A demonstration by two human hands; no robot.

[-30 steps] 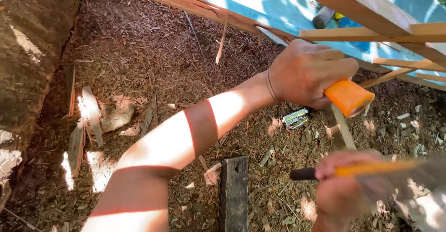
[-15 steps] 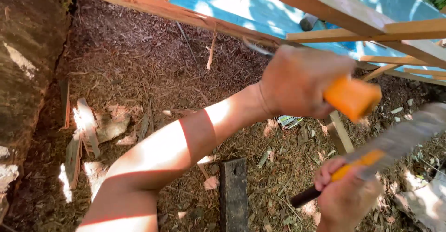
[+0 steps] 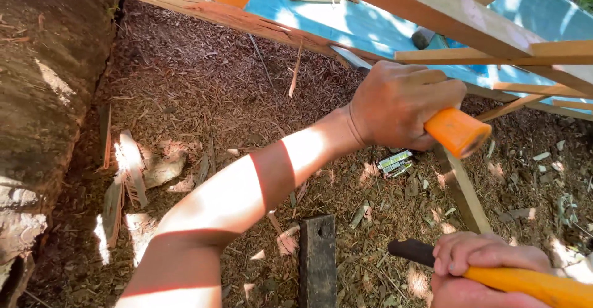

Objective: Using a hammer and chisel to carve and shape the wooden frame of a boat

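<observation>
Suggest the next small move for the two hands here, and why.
Probably bring the right hand and its yellow-handled tool up toward the slanted wooden stake. The left hand grips an orange handle right above that stake, while the right hand sits low at the frame's edge, apart from it.

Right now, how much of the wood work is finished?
Done: wood splinters litter the ground. In hand: left hand clamps an orange handle, right hand a black-tipped orange handle. Left: the slat below the left hand looks whole; how much remains, I cannot tell.
</observation>
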